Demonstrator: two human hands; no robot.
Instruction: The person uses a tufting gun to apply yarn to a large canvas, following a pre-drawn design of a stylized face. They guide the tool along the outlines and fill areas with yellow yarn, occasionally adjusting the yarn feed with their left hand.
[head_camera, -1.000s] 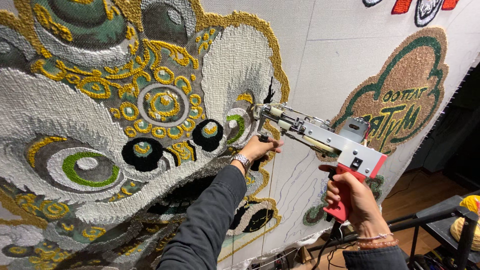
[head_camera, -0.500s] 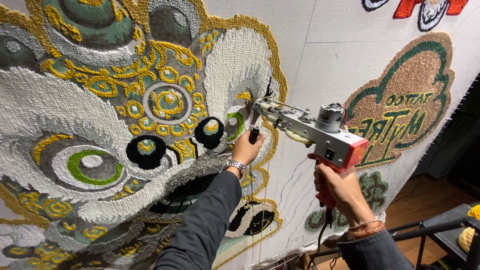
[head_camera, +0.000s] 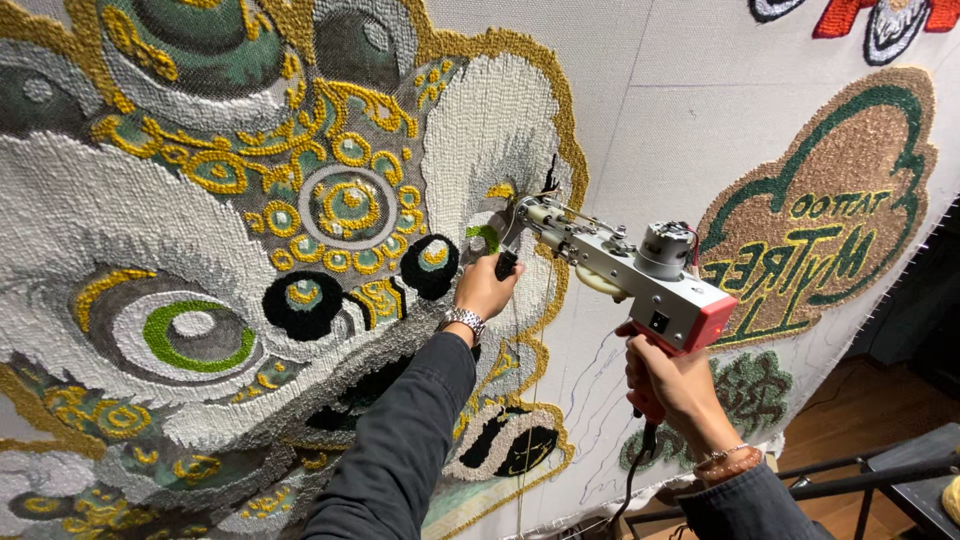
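A large tufted rug (head_camera: 200, 260) with a lion face in white, gold, green and black hangs upright on white backing cloth (head_camera: 660, 110). I hold a tufting gun (head_camera: 640, 275), grey metal with a red rear, its needle tip pressed to the cloth by a white and gold patch. My right hand (head_camera: 675, 385) grips the gun's red rear handle from below. My left hand (head_camera: 487, 285), a watch on its wrist, is closed around the gun's black front handle close to the cloth.
A smaller tufted piece (head_camera: 830, 200) in brown, green and yellow hangs to the right on the same cloth. A black cord (head_camera: 630, 480) drops from the gun. Dark metal frame bars (head_camera: 860, 470) and wooden floor (head_camera: 850, 400) lie at lower right.
The gun and both hands have shifted a little up and left along the cloth; the view has tilted with them. Both grips are unchanged.
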